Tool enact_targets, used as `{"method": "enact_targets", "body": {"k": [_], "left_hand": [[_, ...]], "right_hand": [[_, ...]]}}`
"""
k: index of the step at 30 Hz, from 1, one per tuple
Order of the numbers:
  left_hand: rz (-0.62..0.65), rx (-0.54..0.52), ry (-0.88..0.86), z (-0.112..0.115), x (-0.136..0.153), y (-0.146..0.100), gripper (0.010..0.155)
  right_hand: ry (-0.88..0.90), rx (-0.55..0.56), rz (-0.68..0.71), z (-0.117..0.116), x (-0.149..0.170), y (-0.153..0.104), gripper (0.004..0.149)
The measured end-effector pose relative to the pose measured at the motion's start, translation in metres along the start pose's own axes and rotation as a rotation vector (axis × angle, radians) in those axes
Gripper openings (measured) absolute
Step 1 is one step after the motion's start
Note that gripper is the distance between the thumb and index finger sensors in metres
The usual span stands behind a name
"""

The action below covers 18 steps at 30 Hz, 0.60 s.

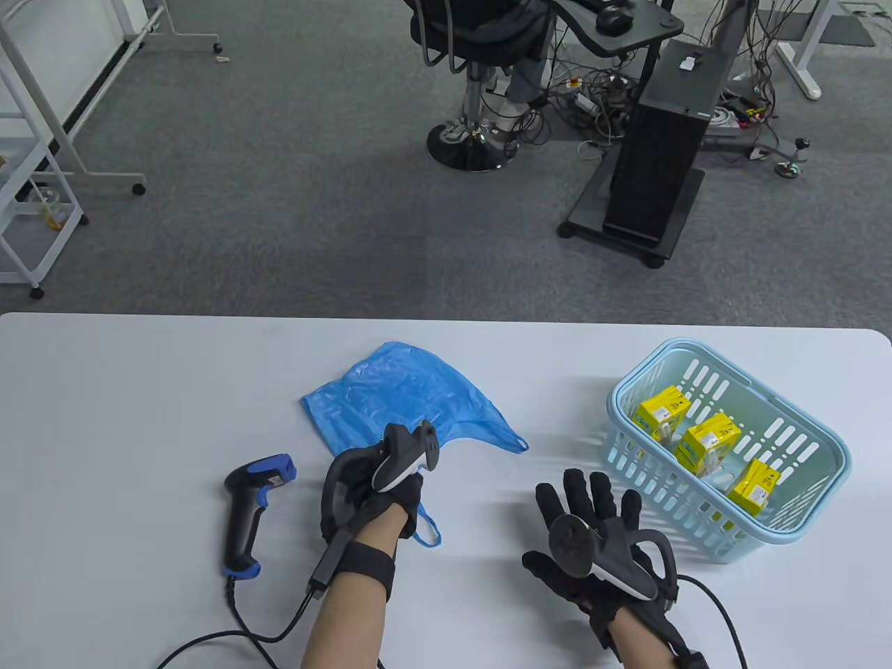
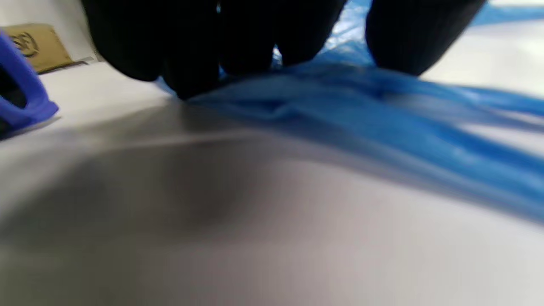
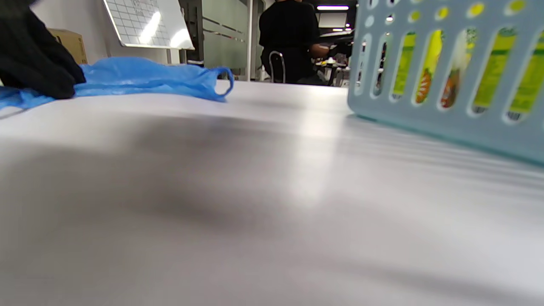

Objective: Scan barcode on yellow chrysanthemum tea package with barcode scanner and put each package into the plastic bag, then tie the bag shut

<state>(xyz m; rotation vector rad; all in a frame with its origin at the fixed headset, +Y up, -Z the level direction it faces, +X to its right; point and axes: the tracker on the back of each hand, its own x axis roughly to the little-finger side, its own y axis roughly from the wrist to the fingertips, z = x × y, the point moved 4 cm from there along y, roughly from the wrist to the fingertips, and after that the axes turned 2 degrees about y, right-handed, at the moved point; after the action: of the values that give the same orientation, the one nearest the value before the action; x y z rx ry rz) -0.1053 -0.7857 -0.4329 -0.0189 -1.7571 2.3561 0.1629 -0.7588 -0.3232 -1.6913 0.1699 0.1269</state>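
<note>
— Two hands are over the white table [image 1: 139,390]. What lies at the far left?

— First the barcode scanner [image 1: 249,512], black with blue trim, lying on the table and untouched, its cable running toward the near edge. Just to the right of it is the left hand [image 1: 373,491].

— What do its fingers do?

— They come down onto the near part of the blue plastic bag [image 1: 411,394]. In the left wrist view the fingertips [image 2: 191,63] are close together and press on the blue film [image 2: 382,123]. I cannot tell if they pinch it or only press. One bag handle loops out beside the wrist, the rest of the bag lies flat beyond the fingers.

— And further right?

— The right hand [image 1: 599,536] lies palm down with fingers straight and spread, holding nothing. It is apart from the bag and near the light blue basket [image 1: 808,418]. Three yellow chrysanthemum tea packages [image 1: 707,439] sit inside the basket, away from both hands. In the right wrist view they show through the slots of the basket wall [image 3: 446,114].
</note>
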Motion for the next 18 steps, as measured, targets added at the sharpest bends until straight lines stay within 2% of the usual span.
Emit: {"method": "enact_targets", "body": {"k": [2, 5, 9, 14, 18], "left_hand": [[-0.007, -0.034, -0.017, 0.001, 0.007, -0.001, 0.051], [-0.009, -0.051, -0.044, 0.000, 0.014, -0.004, 0.041], [0.025, -0.040, -0.089, -0.003, 0.018, -0.011, 0.040], [0.115, -0.127, -0.128, -0.023, 0.016, -0.034, 0.041], [0.203, -0.219, -0.172, -0.043, 0.014, -0.065, 0.039]], "right_hand": [[-0.009, -0.011, 0.001, -0.003, 0.000, 0.001, 0.095], [-0.011, -0.015, 0.001, -0.004, -0.001, 0.001, 0.095], [-0.012, -0.006, 0.003, -0.001, -0.002, -0.001, 0.095], [0.024, 0.020, 0.006, 0.006, -0.006, -0.002, 0.094], [0.017, 0.038, 0.029, 0.012, -0.018, -0.007, 0.094]]}}
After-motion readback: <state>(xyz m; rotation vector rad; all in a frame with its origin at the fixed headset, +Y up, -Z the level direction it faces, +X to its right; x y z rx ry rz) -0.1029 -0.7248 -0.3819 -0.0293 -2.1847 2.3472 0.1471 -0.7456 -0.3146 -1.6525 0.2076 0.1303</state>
